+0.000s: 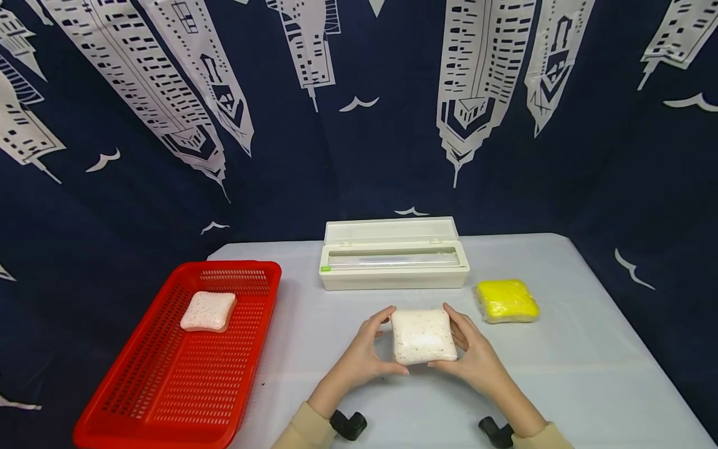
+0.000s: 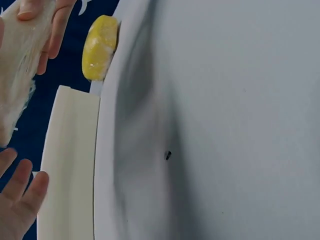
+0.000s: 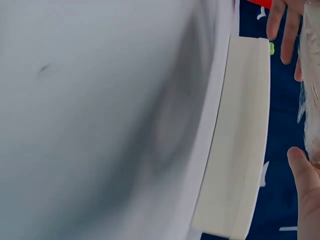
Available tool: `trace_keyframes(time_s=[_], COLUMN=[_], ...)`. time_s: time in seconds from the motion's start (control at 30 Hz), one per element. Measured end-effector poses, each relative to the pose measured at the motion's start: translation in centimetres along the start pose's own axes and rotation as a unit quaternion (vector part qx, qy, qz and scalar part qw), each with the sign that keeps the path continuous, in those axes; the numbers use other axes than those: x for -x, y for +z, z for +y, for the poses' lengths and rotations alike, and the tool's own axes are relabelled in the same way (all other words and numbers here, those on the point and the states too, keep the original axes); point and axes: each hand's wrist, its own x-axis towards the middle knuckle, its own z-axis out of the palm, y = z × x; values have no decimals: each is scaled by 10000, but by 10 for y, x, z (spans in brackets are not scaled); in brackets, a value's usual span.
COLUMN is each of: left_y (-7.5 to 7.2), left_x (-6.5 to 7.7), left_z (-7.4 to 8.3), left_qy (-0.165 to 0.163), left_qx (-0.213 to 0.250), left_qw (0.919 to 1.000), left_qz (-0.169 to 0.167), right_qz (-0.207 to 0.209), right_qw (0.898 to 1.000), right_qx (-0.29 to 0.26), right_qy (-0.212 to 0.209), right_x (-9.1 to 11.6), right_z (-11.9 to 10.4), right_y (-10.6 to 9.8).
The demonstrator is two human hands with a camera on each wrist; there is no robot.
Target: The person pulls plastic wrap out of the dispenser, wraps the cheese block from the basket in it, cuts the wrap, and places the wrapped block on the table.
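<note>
Pinching its ends, your left hand (image 1: 363,357) and right hand (image 1: 475,357) hold the speckled, film-wrapped cream block (image 1: 423,337) in front of the white box (image 1: 392,279), broad face toward you, long axis parallel.

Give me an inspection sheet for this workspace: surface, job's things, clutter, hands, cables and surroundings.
Surface: pale table.
Job's things: speckled white block in clear film, held up; similar block in the red basket; yellow block on the right; white dispenser, lid raised.
Clutter: small dark speck on the table.
Hands: left hand and right hand grip the speckled white block from opposite sides.
Cables: nothing seen.
Surroundings: dark blue cloth behind, printed with white buildings.
</note>
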Motion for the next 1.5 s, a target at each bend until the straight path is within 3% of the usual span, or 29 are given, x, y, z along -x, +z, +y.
trace_keyframes(time_s=[0.2,0.4,0.63,0.87,1.17,1.5], left_y=[0,-10,-14,-12,-13,-14], left_x=[-1,1,5,9,12,13], left_z=[3,-3,-8,-12,-14,-17], left_qy=[-237,-438,-380,-383,-473,-483], left_qx=[-220,246,528,448,351,201], left_qw=[9991,9987,9973,9976,9974,9977], left_qz=[-268,92,340,354,407,427], right_qz=[-178,-14,21,-54,-272,-391], right_qw=[9959,9856,9795,9797,9649,9483], right_qx=[-389,0,306,778,1678,2181], right_qy=[796,1693,1993,1845,2001,2273], right_x=[13,32,40,43,35,31], right_z=[14,37,67,92,98,104], right_y=[-27,-76,-127,-142,-149,-146])
